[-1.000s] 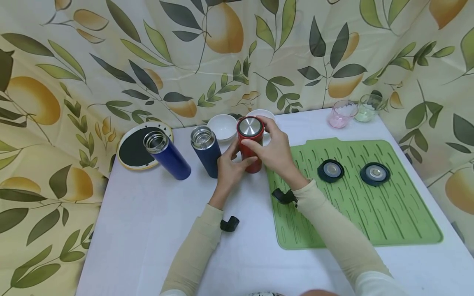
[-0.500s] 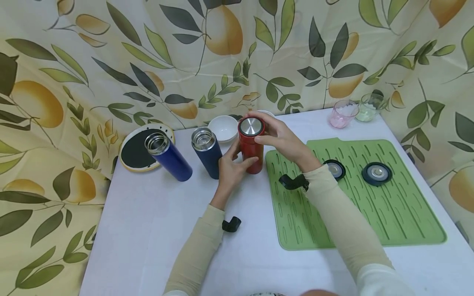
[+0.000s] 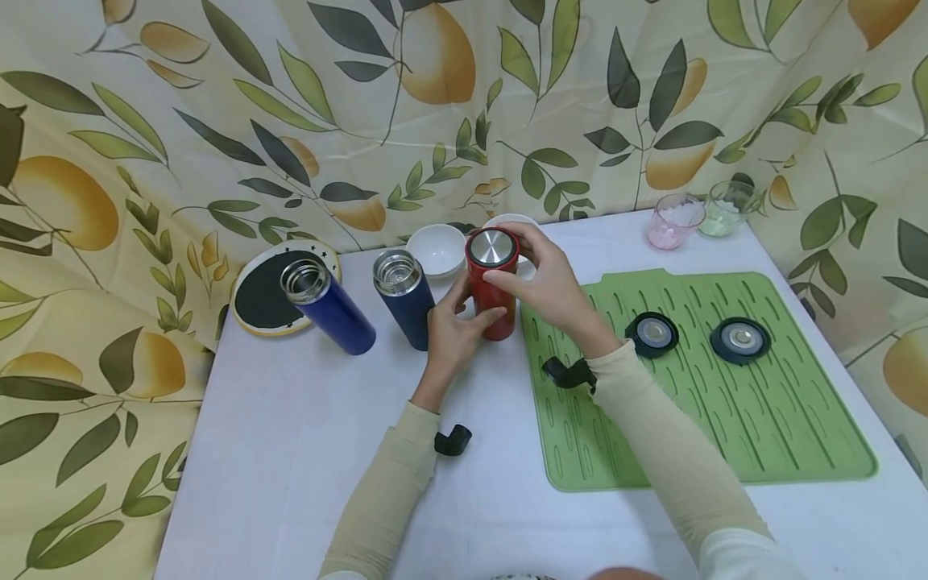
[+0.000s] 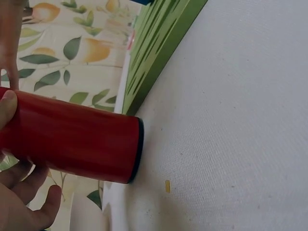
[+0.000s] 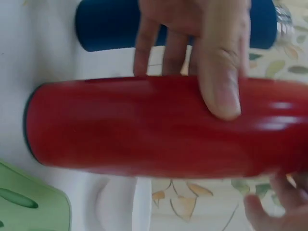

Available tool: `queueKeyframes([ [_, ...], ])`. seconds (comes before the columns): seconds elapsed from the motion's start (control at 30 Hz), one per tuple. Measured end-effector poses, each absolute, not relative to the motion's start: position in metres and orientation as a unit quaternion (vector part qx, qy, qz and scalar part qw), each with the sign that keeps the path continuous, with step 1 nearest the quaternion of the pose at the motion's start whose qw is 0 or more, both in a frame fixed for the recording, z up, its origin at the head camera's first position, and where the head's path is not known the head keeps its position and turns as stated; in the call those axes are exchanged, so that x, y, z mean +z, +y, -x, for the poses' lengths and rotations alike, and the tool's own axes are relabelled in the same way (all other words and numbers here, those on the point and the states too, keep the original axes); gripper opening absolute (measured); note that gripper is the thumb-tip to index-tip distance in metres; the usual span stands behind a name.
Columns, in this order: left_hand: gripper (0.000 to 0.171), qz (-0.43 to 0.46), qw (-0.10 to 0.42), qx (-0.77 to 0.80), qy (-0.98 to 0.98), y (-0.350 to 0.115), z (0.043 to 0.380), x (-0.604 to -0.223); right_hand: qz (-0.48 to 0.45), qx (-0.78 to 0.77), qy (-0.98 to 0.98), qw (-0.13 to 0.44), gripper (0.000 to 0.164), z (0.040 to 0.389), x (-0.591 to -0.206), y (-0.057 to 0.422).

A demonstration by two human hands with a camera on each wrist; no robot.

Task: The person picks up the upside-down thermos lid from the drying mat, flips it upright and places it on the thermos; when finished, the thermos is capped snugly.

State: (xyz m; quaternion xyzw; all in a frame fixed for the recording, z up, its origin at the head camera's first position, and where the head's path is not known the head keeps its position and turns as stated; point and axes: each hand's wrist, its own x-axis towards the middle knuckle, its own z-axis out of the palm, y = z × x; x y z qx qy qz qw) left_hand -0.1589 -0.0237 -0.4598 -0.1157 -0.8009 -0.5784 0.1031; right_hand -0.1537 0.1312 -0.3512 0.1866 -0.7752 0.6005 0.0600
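A red thermos point(image 3: 493, 298) stands upright on the white-covered table, its lid topped by a silver disc inside a black ring. My left hand point(image 3: 451, 338) grips the body from the left; its thumb lies across the front in the right wrist view. Around the lid, my right hand point(image 3: 553, 294) curls its thumb and fingers, and some of those fingers are hidden behind it. Just left of the left hand is a dark blue thermos point(image 3: 408, 310) without a lid. Farther left stands a brighter blue thermos point(image 3: 337, 318), also uncapped.
A green ribbed mat point(image 3: 696, 427) covers the table's right side, bearing two dark lids, one left point(image 3: 653, 333) and one right point(image 3: 740, 340). White bowls point(image 3: 437, 248) sit behind the thermoses. A round dark plate point(image 3: 268, 300) lies far left. Two small glasses point(image 3: 674, 224) stand back right.
My right hand has swung right and away around the red thermos's lid, then partly back toward the front. My left hand and the thermos stay in place.
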Motion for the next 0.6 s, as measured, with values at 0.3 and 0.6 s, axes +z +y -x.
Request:
queueKeyframes([
  [0.3,0.075,0.118,0.117,-0.575,-0.801,-0.024,0.16,-0.459,-0.12,0.527,-0.819,0.193,0.066,0.161,-0.385,0.118],
  [0.6,0.074,0.117,0.095,-0.583,-0.798,-0.024,0.158,-0.46,-0.266,0.667,-0.696,-0.025,0.062,0.182,-0.378,0.149],
])
